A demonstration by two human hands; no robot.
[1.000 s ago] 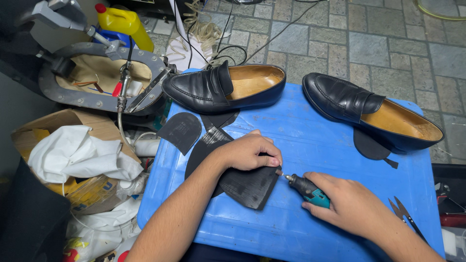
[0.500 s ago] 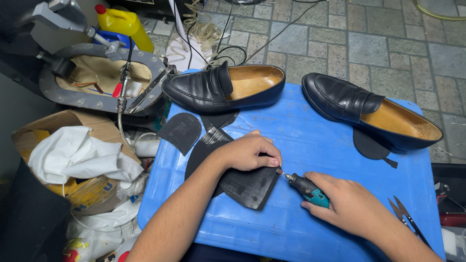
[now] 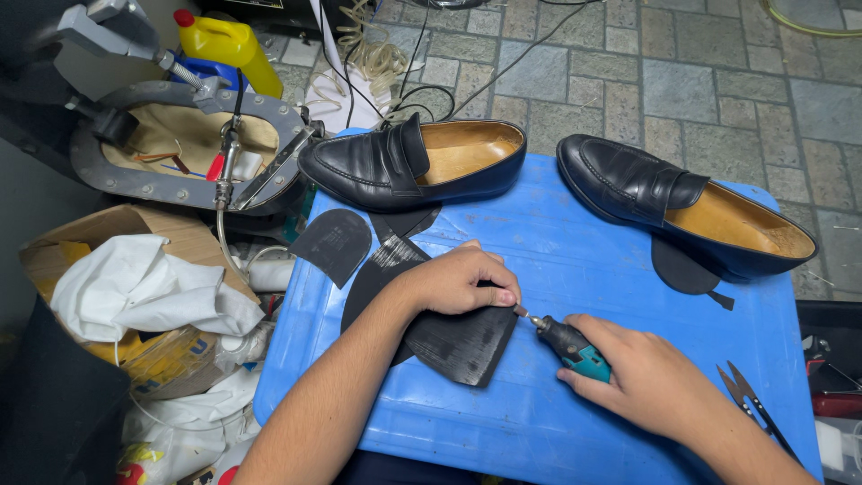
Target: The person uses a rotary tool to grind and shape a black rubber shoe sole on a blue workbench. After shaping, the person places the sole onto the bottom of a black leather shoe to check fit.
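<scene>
My left hand [image 3: 458, 280] presses flat on the black rubber sole piece [image 3: 449, 339], pinning it to the blue table [image 3: 575, 260]. Its long axis runs from ten to four o'clock (toe end hidden under my wrist). At three o'clock of that hand, my right hand [image 3: 642, 377] grips the rotary tool [image 3: 567, 344], bit touching the sole's edge.

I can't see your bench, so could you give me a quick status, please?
Left hand pressing black sole piece flat. Right hand holding rotary tool at its edge. Nothing blocking.
</scene>
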